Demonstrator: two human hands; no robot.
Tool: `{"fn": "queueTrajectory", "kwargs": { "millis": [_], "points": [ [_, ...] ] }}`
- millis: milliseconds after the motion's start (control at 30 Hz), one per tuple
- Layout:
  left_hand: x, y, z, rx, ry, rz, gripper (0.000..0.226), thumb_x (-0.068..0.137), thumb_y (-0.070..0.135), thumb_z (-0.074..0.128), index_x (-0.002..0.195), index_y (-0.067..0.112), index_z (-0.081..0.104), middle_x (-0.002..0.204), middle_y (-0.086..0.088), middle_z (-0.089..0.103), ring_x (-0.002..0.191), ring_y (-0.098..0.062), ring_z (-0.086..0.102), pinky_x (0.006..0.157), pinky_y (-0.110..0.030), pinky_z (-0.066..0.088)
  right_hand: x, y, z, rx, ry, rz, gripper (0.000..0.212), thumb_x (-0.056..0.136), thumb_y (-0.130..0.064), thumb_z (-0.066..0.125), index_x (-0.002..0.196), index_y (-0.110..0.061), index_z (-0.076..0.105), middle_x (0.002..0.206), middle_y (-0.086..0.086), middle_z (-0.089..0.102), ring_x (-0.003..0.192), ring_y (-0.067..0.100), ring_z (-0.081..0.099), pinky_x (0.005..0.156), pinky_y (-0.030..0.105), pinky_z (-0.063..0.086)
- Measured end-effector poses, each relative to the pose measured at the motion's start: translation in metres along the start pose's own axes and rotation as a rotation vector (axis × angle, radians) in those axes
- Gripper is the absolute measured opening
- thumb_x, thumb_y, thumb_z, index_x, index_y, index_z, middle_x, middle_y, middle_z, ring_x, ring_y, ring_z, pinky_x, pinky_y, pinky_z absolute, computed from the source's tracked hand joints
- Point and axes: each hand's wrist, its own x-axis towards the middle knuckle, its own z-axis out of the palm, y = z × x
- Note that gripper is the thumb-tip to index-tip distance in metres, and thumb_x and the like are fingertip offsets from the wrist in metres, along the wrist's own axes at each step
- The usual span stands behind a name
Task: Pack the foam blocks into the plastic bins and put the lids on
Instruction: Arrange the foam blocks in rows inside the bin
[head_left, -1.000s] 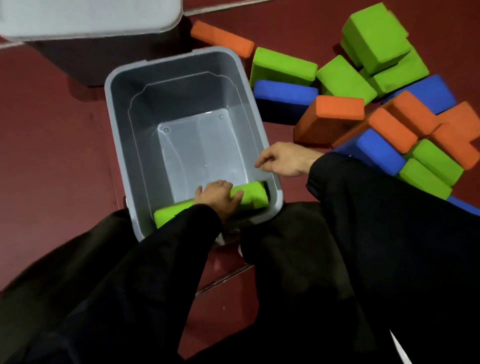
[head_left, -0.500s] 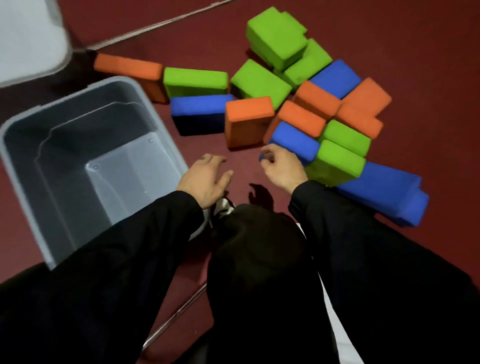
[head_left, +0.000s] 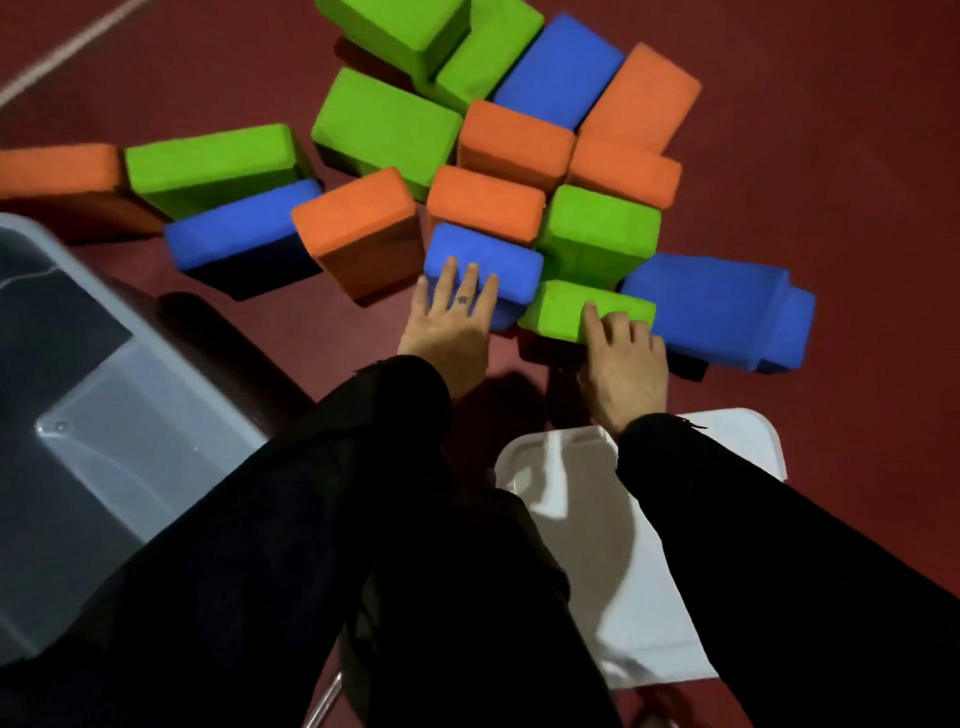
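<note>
Both hands have left the gray bin (head_left: 78, 332) for the pile beside it, left hand (head_left: 448, 325) spread on a blue block (head_left: 483, 260), right hand (head_left: 621, 353) seemingly curling, not yet closed, onto a green block (head_left: 566, 309).

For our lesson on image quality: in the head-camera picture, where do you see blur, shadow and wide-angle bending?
Head view: the orange block at the left edge is smeared by motion blur; the hands cast dark shadows on the red floor in front of the white lid; the grey bin rim bows near the frame's edge; lighting is dim.
</note>
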Motion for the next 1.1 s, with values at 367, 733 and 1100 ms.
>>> {"fn": "queueTrajectory", "kwargs": {
  "millis": [367, 733, 1100],
  "points": [
    [0.016, 0.009, 0.037, 0.169, 0.122, 0.167, 0.023, 0.095, 0.016, 0.045, 0.116, 0.010, 0.053, 0.121, -0.018, 0.063, 0.122, -0.036, 0.058, 0.105, -0.065, 0.039, 0.019, 0.003, 0.006, -0.011, 0.119, -0.035, 0.072, 0.079, -0.019, 0.064, 0.147, -0.013, 0.043, 0.128, 0.018, 0.055, 0.109, 0.041, 0.052, 0.089, 0.049, 0.042],
    [-0.046, -0.012, -0.045, 0.093, 0.200, 0.090, 0.091, 0.070, 0.047, 0.057, 0.149, 0.005, 0.038, 0.132, -0.014, 0.054, 0.116, -0.037, 0.051, 0.108, -0.051, 0.036, -0.011, -0.007, -0.044, 0.274, 0.113, 0.011, 0.087, 0.065, -0.029, 0.076, 0.145, -0.012, 0.045, 0.132, 0.015, 0.057, 0.123, 0.040, 0.052, 0.109, 0.050, 0.037],
    [-0.197, -0.080, -0.143, -0.092, 0.536, -0.273, 0.086, 0.067, 0.051, 0.060, 0.140, 0.007, 0.046, 0.124, -0.020, 0.055, 0.108, -0.041, 0.054, 0.089, -0.050, 0.047, -0.051, -0.062, -0.211, 0.561, 0.359, -0.110, 0.084, 0.069, -0.038, 0.072, 0.147, -0.019, 0.047, 0.133, 0.014, 0.057, 0.123, 0.038, 0.051, 0.103, 0.047, 0.037]
  ]
}}
